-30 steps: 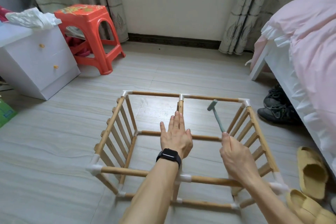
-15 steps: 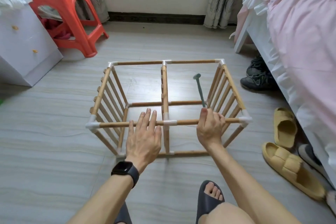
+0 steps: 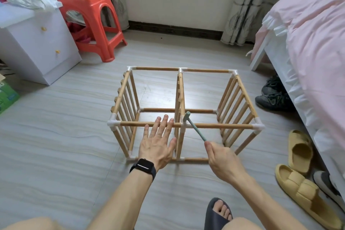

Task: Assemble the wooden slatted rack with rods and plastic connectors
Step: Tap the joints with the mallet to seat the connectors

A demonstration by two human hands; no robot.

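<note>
On the pale grey, wood-grained floor [image 3: 56,145] of a bedroom, the wooden slatted rack [image 3: 180,97] stood at centre, its rods joined by white plastic connectors, with slatted panels at left, right and middle. Far left sat a white drawer cabinet [image 3: 37,43] with crumpled white material [image 3: 31,0] on top, and beside it a red plastic stool [image 3: 89,20]. Patterned curtains [image 3: 240,5] framed the far wall, and a bed [image 3: 317,43] with a pink cover ran along the right, with dark shoes [image 3: 272,97] and yellow slippers [image 3: 300,149] on the floor beside it. The left hand [image 3: 157,143], a dark watch [image 3: 144,166] on its wrist, lay open and flat with straight fingers across the rack's near top rod, just left of the centre connector [image 3: 183,124]. The right hand [image 3: 222,157] gripped the handle of a small grey-green hammer [image 3: 195,128], whose head met that connector. Half a second earlier the hammer had pointed up and away beyond the near rod with the right hand at the rod itself; now the hand was drawn back and the head was down. The left hand had kept its place on the rod. A green box [image 3: 7,97] at the left edge carried print too blurred to read, and the watch face was dark.
</note>
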